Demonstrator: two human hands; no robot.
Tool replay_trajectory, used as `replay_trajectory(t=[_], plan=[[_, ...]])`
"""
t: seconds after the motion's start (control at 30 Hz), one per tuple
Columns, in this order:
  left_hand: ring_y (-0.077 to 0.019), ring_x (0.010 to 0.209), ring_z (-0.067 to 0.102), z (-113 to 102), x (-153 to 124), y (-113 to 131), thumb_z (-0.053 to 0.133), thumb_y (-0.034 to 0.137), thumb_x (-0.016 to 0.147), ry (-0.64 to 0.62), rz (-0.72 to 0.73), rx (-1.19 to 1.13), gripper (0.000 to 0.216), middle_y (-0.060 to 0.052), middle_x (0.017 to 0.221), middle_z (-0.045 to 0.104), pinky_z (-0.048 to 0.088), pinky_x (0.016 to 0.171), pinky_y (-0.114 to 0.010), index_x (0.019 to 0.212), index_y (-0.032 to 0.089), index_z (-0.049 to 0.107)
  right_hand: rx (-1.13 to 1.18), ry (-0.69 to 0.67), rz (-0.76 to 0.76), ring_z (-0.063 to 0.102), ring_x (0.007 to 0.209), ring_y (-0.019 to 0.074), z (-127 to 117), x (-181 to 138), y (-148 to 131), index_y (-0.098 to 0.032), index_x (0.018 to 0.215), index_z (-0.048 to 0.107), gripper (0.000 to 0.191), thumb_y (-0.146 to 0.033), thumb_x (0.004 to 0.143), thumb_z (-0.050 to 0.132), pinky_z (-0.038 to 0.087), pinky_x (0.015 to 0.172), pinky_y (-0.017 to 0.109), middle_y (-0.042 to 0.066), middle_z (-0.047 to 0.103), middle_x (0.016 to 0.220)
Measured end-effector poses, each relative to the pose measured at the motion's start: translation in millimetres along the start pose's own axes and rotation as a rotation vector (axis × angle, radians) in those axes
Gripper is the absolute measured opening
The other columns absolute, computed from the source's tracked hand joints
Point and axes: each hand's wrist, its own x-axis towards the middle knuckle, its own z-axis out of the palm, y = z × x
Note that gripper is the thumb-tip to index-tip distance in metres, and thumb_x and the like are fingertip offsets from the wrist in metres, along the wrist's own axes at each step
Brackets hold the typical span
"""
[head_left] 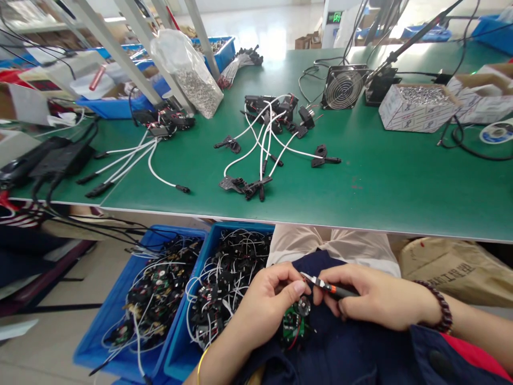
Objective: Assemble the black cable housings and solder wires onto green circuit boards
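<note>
Over my lap, my left hand [276, 302] is closed in a pinch, thumb against fingers; what lies between the fingertips is too small to make out. Just below it is a green circuit board [292, 327] with a red wire and a round, clear, lens-like part [304, 306]. The left palm and fingers cover part of this board. My right hand [368, 294] is wrapped round small pliers [328, 286] with black and orange handles. Their metal jaws point left and reach the left fingertips.
Two blue bins [120, 299] [176, 347] of wired black parts stand left of my lap. On the green bench [385, 187] lie a cluster of black parts with white cables [262, 133], a second cluster [160, 125], a small fan [343, 88] and a box of metal pieces [417, 109].
</note>
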Motion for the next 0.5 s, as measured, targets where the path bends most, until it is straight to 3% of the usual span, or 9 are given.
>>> replay_trajectory(t=[0.5], plan=[[-0.0189, 0.077, 0.057, 2.3, -2.1, 5.2, 0.065, 0.037, 0.089, 0.017, 0.023, 0.092, 0.025, -0.003, 0.077, 0.067, 0.042, 0.075, -0.029, 0.074, 0.017, 0.068, -0.012, 0.014, 0.005, 0.054, 0.069, 0.0137, 1.8, -0.4, 0.4, -0.018, 0.100, 0.069, 0.037, -0.012, 0.069, 0.049, 0.043, 0.065, 0.025, -0.002, 0.062, 0.077]])
